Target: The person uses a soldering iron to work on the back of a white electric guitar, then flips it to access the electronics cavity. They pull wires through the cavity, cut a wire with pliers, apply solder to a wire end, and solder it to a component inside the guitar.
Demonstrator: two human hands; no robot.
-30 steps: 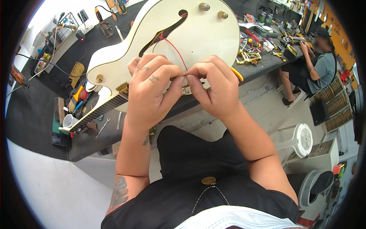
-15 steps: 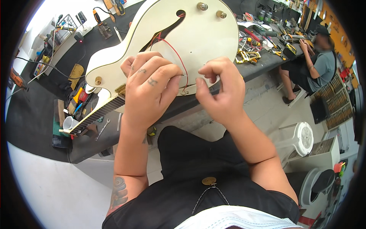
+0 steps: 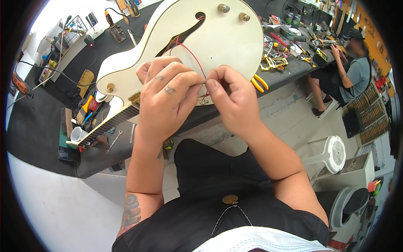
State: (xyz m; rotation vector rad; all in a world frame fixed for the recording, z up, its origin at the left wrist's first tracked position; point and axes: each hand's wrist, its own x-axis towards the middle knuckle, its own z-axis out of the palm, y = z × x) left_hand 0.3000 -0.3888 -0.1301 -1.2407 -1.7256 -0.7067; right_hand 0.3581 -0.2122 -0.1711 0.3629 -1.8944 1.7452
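A cream hollow-body guitar [image 3: 235,42] lies on the dark bench, its neck pointing toward the lower left. From its curved sound hole [image 3: 184,35] a red wire [image 3: 191,52] loops out over the top and runs down between my hands. My left hand [image 3: 170,94] is closed, thumb and forefinger pinching a thin wire end. Right against those fingertips, my right hand [image 3: 233,94] pinches at the same spot. The fingers mostly hide what lies between them. Just below, more red wire meets a small metal fitting [image 3: 205,101] at the guitar's edge.
Yellow-handled pliers [image 3: 260,83] lie beside the guitar near the bench edge. Gold metal parts [image 3: 273,64] and many tools crowd the bench at right. A seated person [image 3: 354,63] works at the far right. A wrench [image 3: 113,141] and white cup [image 3: 77,134] are near the neck.
My right hand has moved left and closed its fingertips against those of my left hand, uncovering the yellow-handled pliers. My left hand keeps its pinch almost in place.
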